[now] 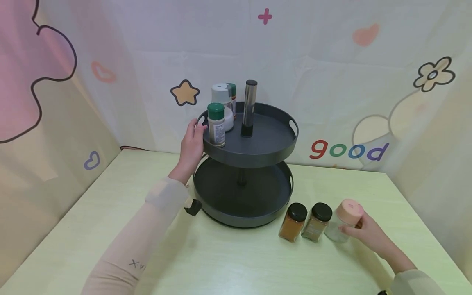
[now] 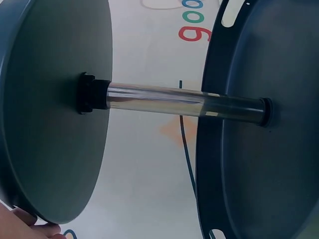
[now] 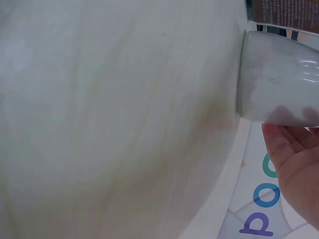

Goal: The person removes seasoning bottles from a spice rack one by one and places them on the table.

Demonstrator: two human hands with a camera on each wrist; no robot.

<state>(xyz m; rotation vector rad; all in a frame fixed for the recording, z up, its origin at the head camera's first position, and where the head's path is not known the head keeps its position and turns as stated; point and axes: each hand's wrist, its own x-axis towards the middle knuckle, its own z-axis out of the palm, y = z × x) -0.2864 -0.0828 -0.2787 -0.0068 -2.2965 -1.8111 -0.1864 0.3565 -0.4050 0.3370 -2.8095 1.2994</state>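
Observation:
My left hand grips the left rim of the upper tray of a dark grey two-tier turntable, by its handle slot. In the left wrist view, its fingers curl at the edge of that tray. A shaker with a green lid stands on the tray right beside this hand. On the right of the table, my right hand holds a clear glass jar with a pink lid. The jar's base is at the tabletop in the right wrist view, with fingertips against its side.
Two square spice jars with black lids, one orange-brown and one greyish, stand left of the pink-lidded jar. The lower tray sits below the upper one. A white-lidded container stands behind the green-lidded shaker, near the metal post.

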